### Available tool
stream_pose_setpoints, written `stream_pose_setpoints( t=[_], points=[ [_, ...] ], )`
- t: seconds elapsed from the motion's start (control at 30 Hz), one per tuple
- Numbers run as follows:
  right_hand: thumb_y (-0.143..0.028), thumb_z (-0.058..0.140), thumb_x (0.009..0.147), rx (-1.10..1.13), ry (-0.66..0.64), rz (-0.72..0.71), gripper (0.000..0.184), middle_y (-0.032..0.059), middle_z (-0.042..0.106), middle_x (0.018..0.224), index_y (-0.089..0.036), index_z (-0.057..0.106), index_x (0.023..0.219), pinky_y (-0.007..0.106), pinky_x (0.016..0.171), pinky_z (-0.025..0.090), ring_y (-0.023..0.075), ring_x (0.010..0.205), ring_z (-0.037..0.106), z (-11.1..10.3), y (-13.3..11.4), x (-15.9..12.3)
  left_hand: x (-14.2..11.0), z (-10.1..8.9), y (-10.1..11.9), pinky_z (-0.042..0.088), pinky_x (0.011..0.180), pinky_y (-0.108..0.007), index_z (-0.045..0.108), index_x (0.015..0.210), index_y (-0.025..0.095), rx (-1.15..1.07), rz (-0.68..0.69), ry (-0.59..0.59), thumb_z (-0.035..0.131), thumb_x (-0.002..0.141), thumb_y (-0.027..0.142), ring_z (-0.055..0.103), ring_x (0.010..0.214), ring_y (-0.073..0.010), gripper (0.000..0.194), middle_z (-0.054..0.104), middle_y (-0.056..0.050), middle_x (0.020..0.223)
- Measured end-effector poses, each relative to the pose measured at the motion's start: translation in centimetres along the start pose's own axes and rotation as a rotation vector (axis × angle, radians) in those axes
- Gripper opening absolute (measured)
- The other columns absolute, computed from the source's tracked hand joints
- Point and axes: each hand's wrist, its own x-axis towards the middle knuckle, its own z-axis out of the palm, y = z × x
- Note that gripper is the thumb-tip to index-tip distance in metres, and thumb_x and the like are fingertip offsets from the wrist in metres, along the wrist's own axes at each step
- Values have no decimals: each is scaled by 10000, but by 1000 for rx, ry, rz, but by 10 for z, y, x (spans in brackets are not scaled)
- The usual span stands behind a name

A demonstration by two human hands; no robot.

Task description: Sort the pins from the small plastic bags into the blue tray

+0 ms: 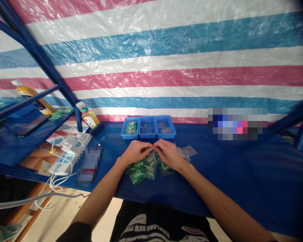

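Item: my black printed shirt (146, 222), closest in, at the edge of the blue table (232, 178).

Item: green packets (138, 175), heaped loosely beneath and in front of my hands, presumably gathered there for a short reach.

Item: a blurred flat object (88, 164), lying well off to my left, seemingly clear of the working spot.

Item: my left hand (138, 150) and right hand (168, 153), fingertips meeting over the heap. Both pinch one small piece (154, 147) between them, its kind too small to tell; so tiny a thing probably needs fingertips from both sides.

Item: clear packets (189, 151), just beyond my right wrist, apart from most of the green.

Item: a white power strip (78, 145) with tangled cables, left side.

Item: three blue bins (147, 136), side by side past my fingers. Green packets in the left, small metal pieces (145, 127) in the middle, clear packets in the right; apparently divided by kind.

Item: a capped bottle (88, 115), tilted, far left.

Item: a striped sheet (166, 77), hanging as backdrop.
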Motion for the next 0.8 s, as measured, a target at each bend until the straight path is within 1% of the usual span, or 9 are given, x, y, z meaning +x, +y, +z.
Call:
stream_pose_setpoints(
  t=[0.23,0.4,0.57,0.67,0.8],
  points=[
    [-227,423,1069,-16,-29,57,190,71,673,964,-234,613,1055,343,809,500,219,897,640,0,0,-1,1,-2,3,429,676,-228,732,968,176,16,3,-9,482,1054,382,637,653,-135,334,700,-22,721],
    [-251,429,1074,-49,-32,79,216,65,669,943,-229,626,988,331,807,492,212,879,640,-2,-2,0,0,1,1,435,684,-223,727,983,183,-1,-11,8,501,1046,356,643,659,-135,291,706,-17,720],
    [-225,465,1053,-22,-48,54,141,59,673,985,-234,594,1108,326,812,491,218,907,647,-3,-2,1,0,3,0,413,650,-221,717,965,187,6,-23,11,505,1043,351,622,612,-126,280,698,-2,681],
    [-196,435,1054,-33,-43,46,162,57,665,967,-236,590,1082,325,808,485,216,900,642,-1,-1,0,0,3,-1,415,651,-218,723,998,186,12,-29,15,511,1039,336,614,602,-122,262,697,3,675],
    [-202,440,1059,-32,-34,62,161,58,670,968,-237,596,1057,321,807,483,212,894,642,0,0,0,0,4,-1,417,642,-217,731,1016,185,6,-29,18,515,1035,335,606,594,-121,263,692,2,666]
  ],
)
